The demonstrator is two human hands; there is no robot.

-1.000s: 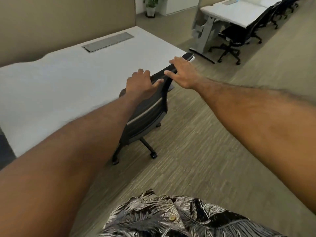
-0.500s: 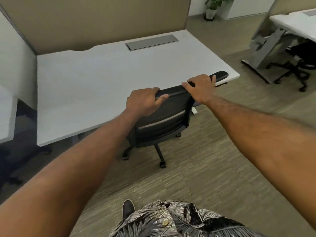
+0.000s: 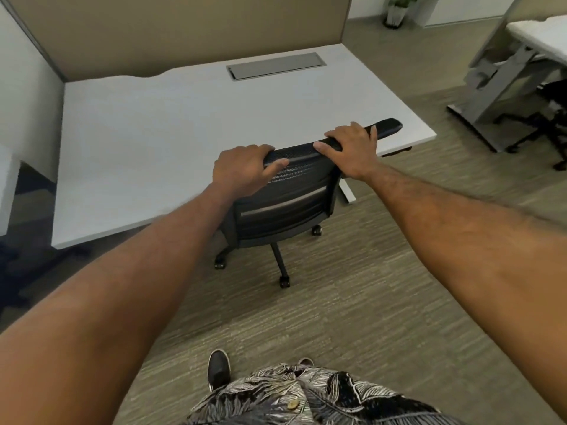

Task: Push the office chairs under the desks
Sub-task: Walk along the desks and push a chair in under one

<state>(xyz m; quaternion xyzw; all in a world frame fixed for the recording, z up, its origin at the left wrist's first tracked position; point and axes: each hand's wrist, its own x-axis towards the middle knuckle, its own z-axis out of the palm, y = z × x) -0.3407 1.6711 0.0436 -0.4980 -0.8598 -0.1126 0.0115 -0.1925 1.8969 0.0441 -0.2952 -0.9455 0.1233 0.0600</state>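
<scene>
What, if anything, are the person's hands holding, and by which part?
Both the left hand and right hand hold the black mesh-backed office chair by the top edge of its backrest, one grip near each end.

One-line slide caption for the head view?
Both hands, left and right, grip the top of a black chair at a white desk, its seat tucked under.

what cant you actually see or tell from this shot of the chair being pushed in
Head view only:
- Seat of the office chair: hidden behind its own backrest and the white desk top.
- Left hand and right hand fingertips: curled over the backrest's top edge, so grip tightness is unclear.
- Second chair: cut off by the right edge.
- Potted plant: cropped by the top edge.
- Under-desk space: in shadow.
</scene>
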